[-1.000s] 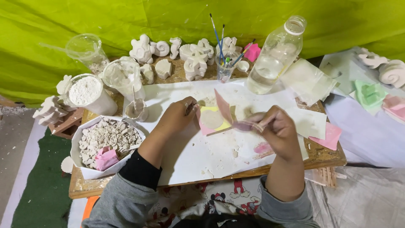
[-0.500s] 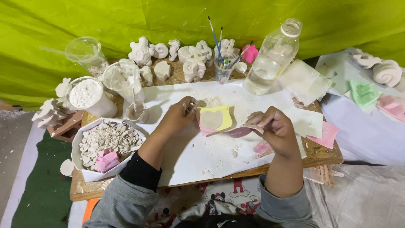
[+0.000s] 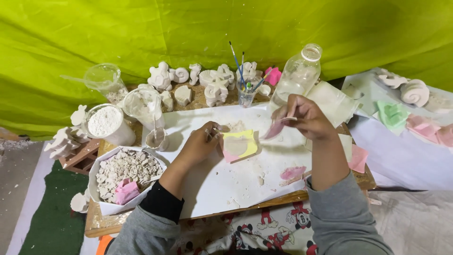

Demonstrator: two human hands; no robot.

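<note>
- Backing everything, a green cloth [image 3: 226,28] hangs well beyond the fingers, and the wooden table [image 3: 101,222] carries a white paper sheet [image 3: 222,184] under both hands.
- Standing just past the right hand [image 3: 306,117] is a clear plastic bottle [image 3: 296,75]; a lift of that wrist could tip it, so moves are better kept low and toward the body.
- Off to the outer side of the left hand [image 3: 200,144], a paper tray of white plaster chips [image 3: 125,170] and a tub of white powder [image 3: 106,123] crowd that edge.
- Pinned between the left fingers and the paper lies the yellow mould [image 3: 239,144] with pale filling; those fingers press its near-left rim, closed on it.
- Pinched in the right fingers is a thin pink scraper [image 3: 274,128], raised just beside the mould's far-right corner; I judge a flat, shallow stroke would level best.
- Nearest open room lies on the paper toward the body, dotted with crumbs.
</note>
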